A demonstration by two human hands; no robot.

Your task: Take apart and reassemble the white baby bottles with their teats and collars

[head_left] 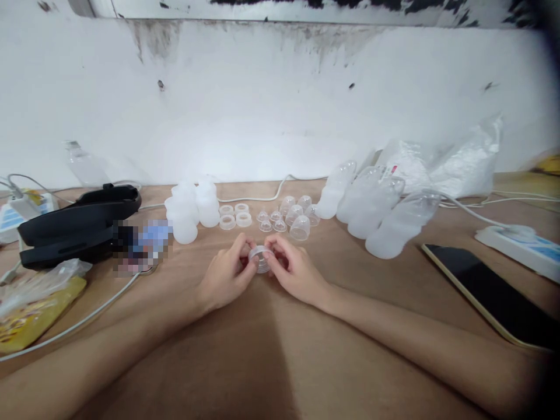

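Between the fingertips of both hands is a clear plastic ring (262, 263), held just above the table. My left hand (230, 271) pinches its left side with thumb and fingers, and my right hand (297, 271) grips the right side the same way. Just beyond them lie several loose translucent rings (227, 221) in two rows. Beside these are several small clear domed pieces (265, 224) and several larger clear dome caps (300, 227). Frosted white bottles (184, 221) stand grouped behind my left hand. On the right, more frosted bottles (387, 236) carry clear dome tops.
A phone (490, 291) and a power strip (520, 245) lie to the right. Plastic bags (459, 163) rest against the wall. On the left are a black case-like object (79, 221), a yellow snack packet (44, 312), a clear bottle (85, 166) and white cables (87, 318).
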